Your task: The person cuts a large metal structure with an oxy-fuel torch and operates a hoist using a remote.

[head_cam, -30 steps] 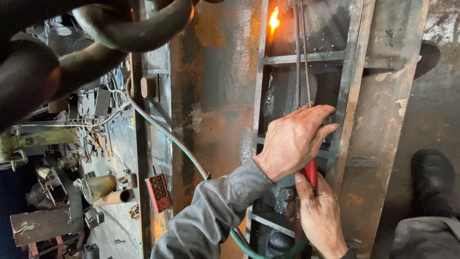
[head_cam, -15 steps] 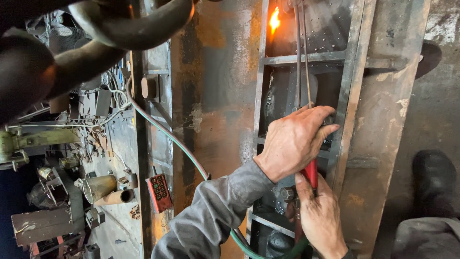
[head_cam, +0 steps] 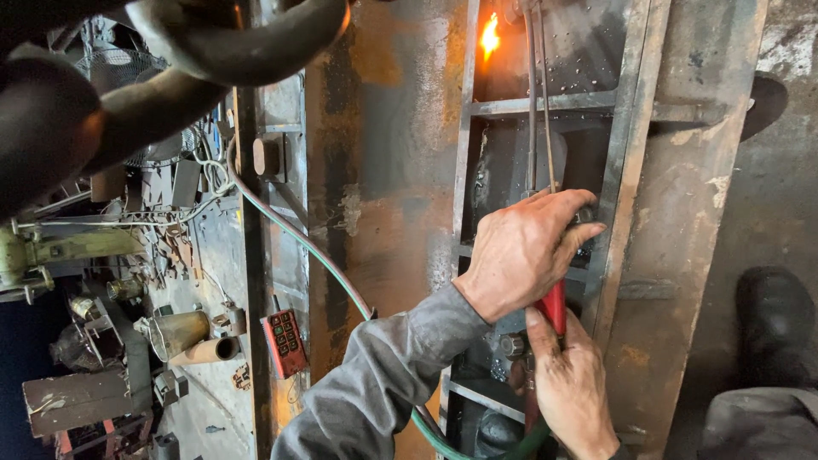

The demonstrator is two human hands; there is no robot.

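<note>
A flame [head_cam: 489, 36] sits at the top centre, above a metal frame [head_cam: 626, 170]. Two hands grip a torch [head_cam: 554, 305] at lower right, the left hand [head_cam: 524, 251] above the right hand [head_cam: 569, 388]. A hose [head_cam: 315, 251] runs leftward. A chain [head_cam: 213, 51] fills the upper left.

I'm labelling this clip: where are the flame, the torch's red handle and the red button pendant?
flame [head_cam: 490, 36], head view, on its bright orange core.
red handle [head_cam: 555, 307], head view, on the red grip between both hands.
red button pendant [head_cam: 285, 342], head view, on its keypad face.
</note>
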